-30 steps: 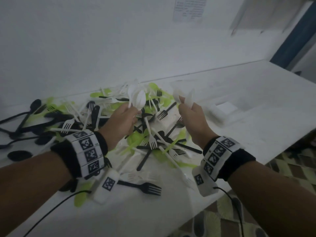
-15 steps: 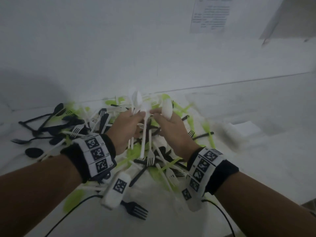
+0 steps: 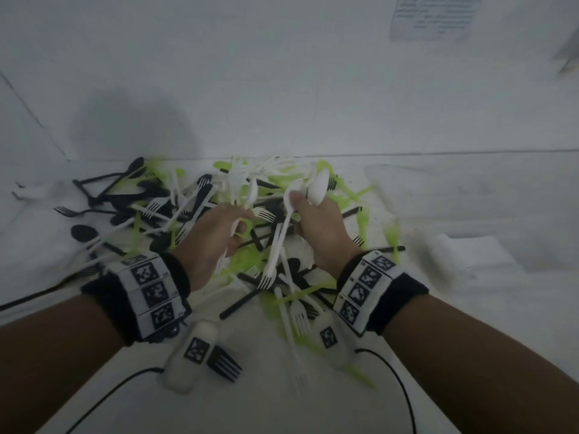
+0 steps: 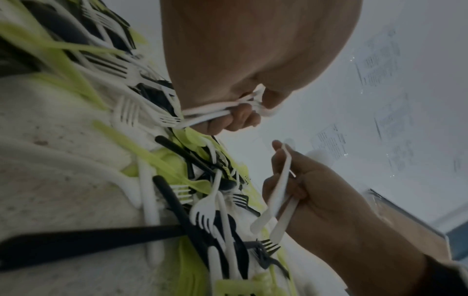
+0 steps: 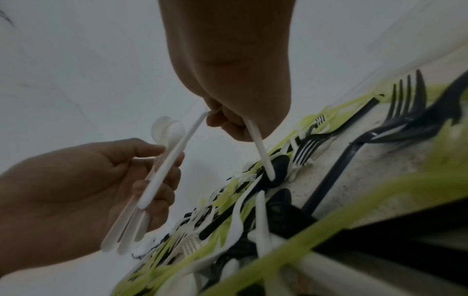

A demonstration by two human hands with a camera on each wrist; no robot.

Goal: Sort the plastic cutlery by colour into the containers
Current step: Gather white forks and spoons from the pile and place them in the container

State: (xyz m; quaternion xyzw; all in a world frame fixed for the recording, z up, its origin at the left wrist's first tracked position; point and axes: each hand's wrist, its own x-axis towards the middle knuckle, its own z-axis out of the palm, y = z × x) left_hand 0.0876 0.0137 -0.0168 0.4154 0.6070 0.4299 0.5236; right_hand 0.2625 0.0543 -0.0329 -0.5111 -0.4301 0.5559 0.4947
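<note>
Under both hands (image 3: 216, 236) — mixed cutlery pile (image 3: 175, 211), paper notice (image 3: 434, 17) behind

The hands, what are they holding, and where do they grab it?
Both hold white cutlery by the handles: the left hand grips a bunch of white pieces, the right hand grips white spoons.

White table (image 3: 470, 355) bears a mixed cutlery pile (image 3: 188, 211)
</note>
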